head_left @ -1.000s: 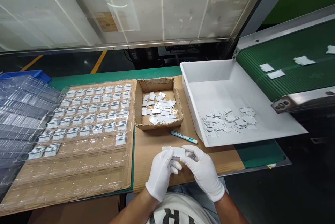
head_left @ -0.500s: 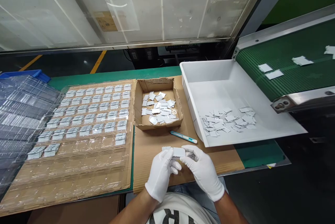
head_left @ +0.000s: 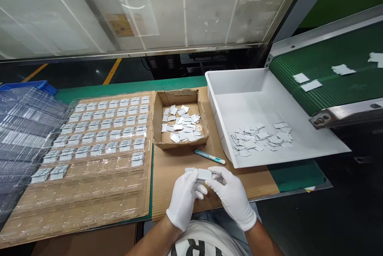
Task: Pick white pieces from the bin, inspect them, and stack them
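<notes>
Small white pieces [head_left: 201, 173] are pinched in a stack between gloved left hand [head_left: 182, 197] and right hand [head_left: 233, 197], squared together above the cardboard sheet's [head_left: 176, 168] near edge.

Cardboard box [head_left: 179, 98]: open, holds loose white pieces, near worktop [head_left: 125, 87] middle.
White tub [head_left: 239, 84]: right of the box, scattered pieces inside.
Knife [head_left: 210, 157]: teal, between box and tub.
Clear tray [head_left: 89, 184]: left, front rows unfilled.
Conveyor [head_left: 329, 84]: green, far right.

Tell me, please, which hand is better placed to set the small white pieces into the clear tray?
Probably the left hand: its grip holds the white pieces, and the clear tray lies on its side.
</notes>
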